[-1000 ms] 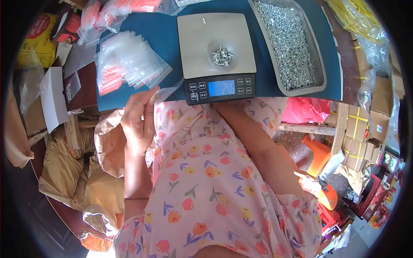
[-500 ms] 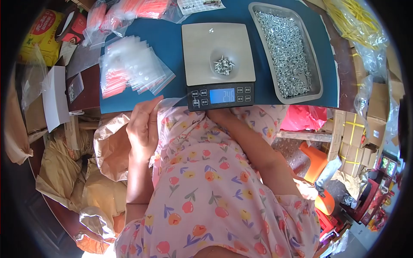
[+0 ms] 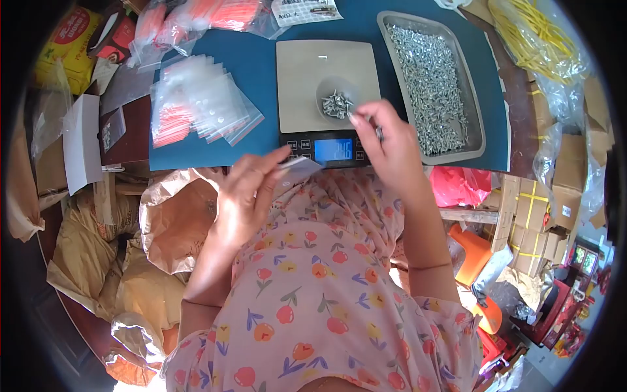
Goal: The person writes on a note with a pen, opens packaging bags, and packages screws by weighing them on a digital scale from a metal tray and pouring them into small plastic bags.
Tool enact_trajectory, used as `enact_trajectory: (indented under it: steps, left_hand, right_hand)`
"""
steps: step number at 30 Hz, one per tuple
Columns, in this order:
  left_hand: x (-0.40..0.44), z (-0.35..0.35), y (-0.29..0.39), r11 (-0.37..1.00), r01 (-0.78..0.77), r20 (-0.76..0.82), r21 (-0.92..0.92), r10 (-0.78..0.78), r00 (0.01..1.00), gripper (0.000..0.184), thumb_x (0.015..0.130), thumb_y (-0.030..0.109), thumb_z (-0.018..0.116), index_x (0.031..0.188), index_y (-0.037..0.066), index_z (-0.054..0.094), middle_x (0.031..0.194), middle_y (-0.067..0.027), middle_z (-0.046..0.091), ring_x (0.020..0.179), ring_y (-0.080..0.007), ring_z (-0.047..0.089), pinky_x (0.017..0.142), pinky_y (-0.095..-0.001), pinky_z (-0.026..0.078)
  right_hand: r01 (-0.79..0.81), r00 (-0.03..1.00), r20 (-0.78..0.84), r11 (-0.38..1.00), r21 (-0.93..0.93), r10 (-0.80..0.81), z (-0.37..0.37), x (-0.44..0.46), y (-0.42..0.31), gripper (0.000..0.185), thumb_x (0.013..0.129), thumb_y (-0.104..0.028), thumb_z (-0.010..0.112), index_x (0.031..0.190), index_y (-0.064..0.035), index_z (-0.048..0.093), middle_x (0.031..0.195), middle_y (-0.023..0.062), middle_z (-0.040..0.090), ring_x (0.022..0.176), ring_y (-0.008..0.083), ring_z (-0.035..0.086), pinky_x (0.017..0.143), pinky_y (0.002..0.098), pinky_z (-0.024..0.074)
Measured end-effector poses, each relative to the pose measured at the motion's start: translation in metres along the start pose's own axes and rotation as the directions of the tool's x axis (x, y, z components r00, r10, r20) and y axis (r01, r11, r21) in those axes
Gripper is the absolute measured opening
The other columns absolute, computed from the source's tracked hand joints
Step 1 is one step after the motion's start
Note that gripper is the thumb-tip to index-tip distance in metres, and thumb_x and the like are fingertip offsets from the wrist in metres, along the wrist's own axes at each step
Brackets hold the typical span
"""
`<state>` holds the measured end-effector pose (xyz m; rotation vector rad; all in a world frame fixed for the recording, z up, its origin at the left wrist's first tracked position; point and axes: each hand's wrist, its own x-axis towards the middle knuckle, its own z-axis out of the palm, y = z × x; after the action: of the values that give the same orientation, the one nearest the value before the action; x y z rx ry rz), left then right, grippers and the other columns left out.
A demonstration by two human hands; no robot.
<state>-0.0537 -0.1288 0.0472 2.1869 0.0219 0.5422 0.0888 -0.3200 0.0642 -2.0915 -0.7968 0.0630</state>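
My left hand [image 3: 247, 195] pinches a small clear plastic bag [image 3: 302, 168] just in front of the digital scale [image 3: 326, 65]. A round dish [image 3: 346, 88] on the scale's plate holds a small heap of screws [image 3: 335, 104]. My right hand [image 3: 390, 144] is at the dish's right edge, its thumb and fingertips pressed together by the screws; what they hold, if anything, is too small to name. The lit display [image 3: 333, 149] is partly legible. To the right lies a metal tray [image 3: 482, 124] full of screws.
Fanned clear bags with red edges [image 3: 202, 98] lie left of the scale on the blue mat [image 3: 261, 65]. More bagged red-edged packets [image 3: 215, 14] are at the back left. Brown paper sacks [image 3: 176, 222] stand below the table's left side.
My right hand has come up from below the table edge to the dish on the scale. My left hand has moved right with the bag, towards the scale's front.
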Motion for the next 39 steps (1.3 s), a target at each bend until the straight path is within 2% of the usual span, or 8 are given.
enact_trajectory:
  steps: [3,13,17,20,23,26,35,39]
  left_hand:
    - [-0.002,-0.005,0.004,1.0,0.006,0.028,0.026,-0.007,1.0,0.028,0.08,-0.009,0.062,0.107,0.0,0.064,0.083,-0.01,0.062,0.071,-0.0162,0.059,0.063,-0.0247,0.048]
    - [-0.01,-0.011,-0.002,0.998,0.041,0.004,0.047,-0.042,0.999,0.022,0.083,-0.007,0.06,0.104,-0.001,0.063,0.085,-0.0115,0.062,0.072,-0.0172,0.061,0.064,-0.0253,0.049]
    - [-0.014,-0.013,-0.005,0.998,0.036,-0.001,0.043,-0.036,0.999,0.022,0.083,-0.007,0.061,0.104,-0.001,0.064,0.084,-0.0112,0.062,0.071,-0.0166,0.061,0.064,-0.025,0.049]
    - [-0.012,-0.015,-0.004,0.999,0.032,-0.005,0.032,-0.032,0.999,0.022,0.083,-0.007,0.06,0.104,-0.001,0.064,0.084,-0.0111,0.062,0.071,-0.0165,0.061,0.064,-0.025,0.049]
    - [-0.013,-0.015,-0.002,0.999,0.044,-0.005,-0.009,-0.044,0.999,0.021,0.083,-0.007,0.06,0.103,-0.001,0.064,0.084,-0.011,0.062,0.071,-0.0166,0.061,0.064,-0.025,0.049]
    - [-0.013,-0.014,0.0,0.997,0.064,0.021,-0.052,-0.063,0.998,0.02,0.084,-0.006,0.06,0.102,0.0,0.065,0.085,-0.0107,0.063,0.072,-0.0165,0.061,0.064,-0.025,0.049]
    - [-0.012,-0.006,0.01,0.988,0.027,0.058,-0.151,-0.019,0.998,0.016,0.084,-0.002,0.062,0.099,0.002,0.066,0.077,-0.0091,0.061,0.063,-0.0172,0.058,0.057,-0.0265,0.046]
    - [-0.014,-0.006,0.014,0.983,0.066,0.106,-0.169,-0.048,0.993,0.015,0.083,-0.004,0.061,0.097,0.001,0.066,0.078,-0.0098,0.061,0.063,-0.0183,0.058,0.058,-0.0271,0.046]
  right_hand:
    - [0.048,0.998,-0.037,0.998,0.028,-0.047,-0.005,0.037,0.007,0.019,0.089,-0.021,0.06,0.098,-0.0046,0.055,0.073,0.0137,0.063,0.059,0.0273,0.061,0.055,0.0345,0.0459]
    - [0.091,0.828,0.546,0.931,-0.353,0.126,0.026,0.147,0.037,0.023,0.091,-0.027,0.057,0.099,-0.0065,0.05,0.083,0.0107,0.063,0.074,0.0243,0.06,0.068,0.0367,0.0454]
    - [0.144,0.857,0.514,0.943,-0.299,0.032,0.028,0.147,0.053,0.025,0.091,-0.027,0.057,0.097,-0.0042,0.051,0.072,0.0073,0.06,0.064,0.0178,0.057,0.057,0.0315,0.0437]
    - [-0.163,0.865,0.489,0.985,0.055,0.116,0.013,0.145,0.057,0.03,0.089,-0.033,0.06,0.098,-0.0039,0.055,0.072,0.0046,0.059,0.061,0.0138,0.054,0.054,0.0284,0.0422]
    - [-0.451,0.865,0.495,0.56,0.695,0.084,-0.019,0.125,0.047,0.026,0.093,-0.031,0.054,0.098,-0.0065,0.054,0.057,-0.0027,0.041,0.042,0.0051,0.03,0.039,0.0215,0.0222]
    - [-0.584,0.8,0.518,-0.195,0.788,-0.302,-0.035,0.109,0.06,0.019,0.095,-0.027,0.047,0.099,-0.0079,0.048,0.056,-0.0036,0.038,0.04,0.0063,0.029,0.037,0.0227,0.0217]
    - [-0.638,0.765,0.554,-0.505,0.581,-0.33,-0.008,0.013,0.032,0.021,0.099,-0.029,0.036,0.089,-0.0108,0.041,0.056,-0.003,0.037,0.036,0.0071,0.028,0.033,0.0217,0.0209]
    - [-0.673,0.733,0.652,-0.347,0.653,-0.195,0.014,-0.025,0.025,0.03,0.1,-0.032,0.035,0.082,-0.0095,0.046,0.055,-0.002,0.04,0.036,0.0065,0.028,0.034,0.0219,0.0211]
